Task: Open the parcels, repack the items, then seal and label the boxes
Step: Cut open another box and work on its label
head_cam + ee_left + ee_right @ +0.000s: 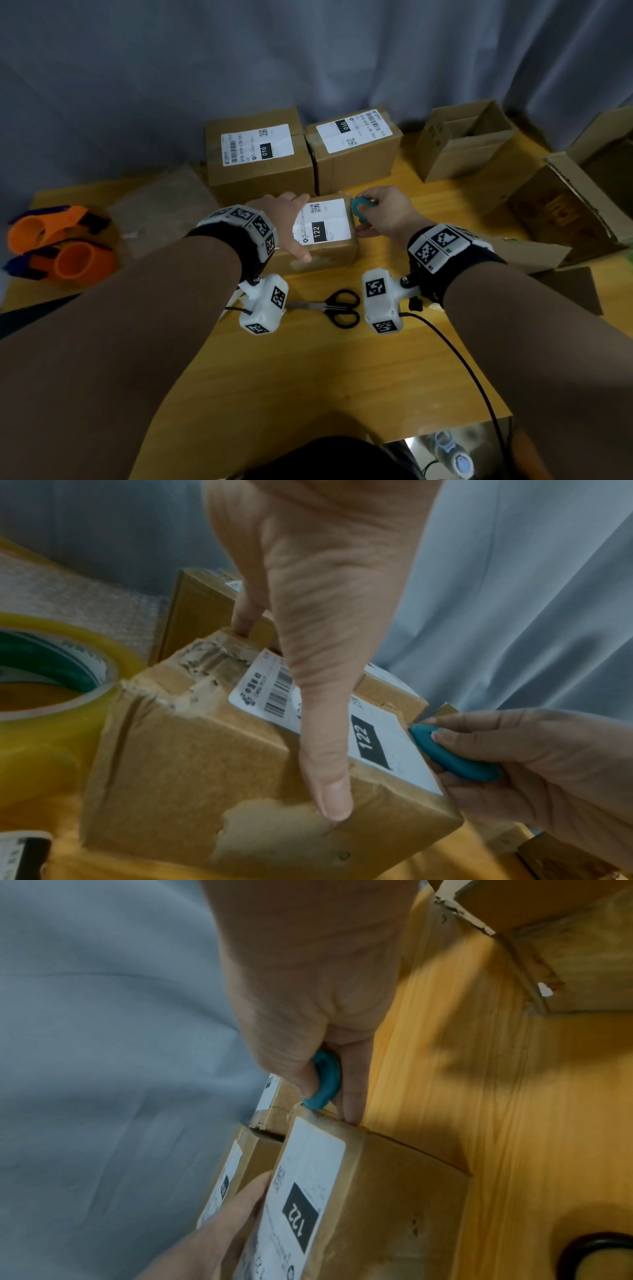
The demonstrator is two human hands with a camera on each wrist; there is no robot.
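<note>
A small brown parcel (329,255) with a white label marked 122 sits in the middle of the wooden table (308,377). My left hand (286,222) spans its top. The thumb lies across the label with its tip over the near edge, and the fingers hook the far edge (245,626). The parcel (192,764) has torn, scuffed paper at its corners. My right hand (380,212) grips a teal cutter (362,209), whose tip is at the parcel's far right top corner (327,1080). The blade itself is hidden.
Two sealed boxes labelled 010 (260,161) (354,150) stand just behind the parcel. Open empty boxes stand at the back right (462,140) and far right (561,205). Black scissors (339,308) lie near me. Orange tape dispensers (58,240) and bubble wrap (161,212) lie at the left.
</note>
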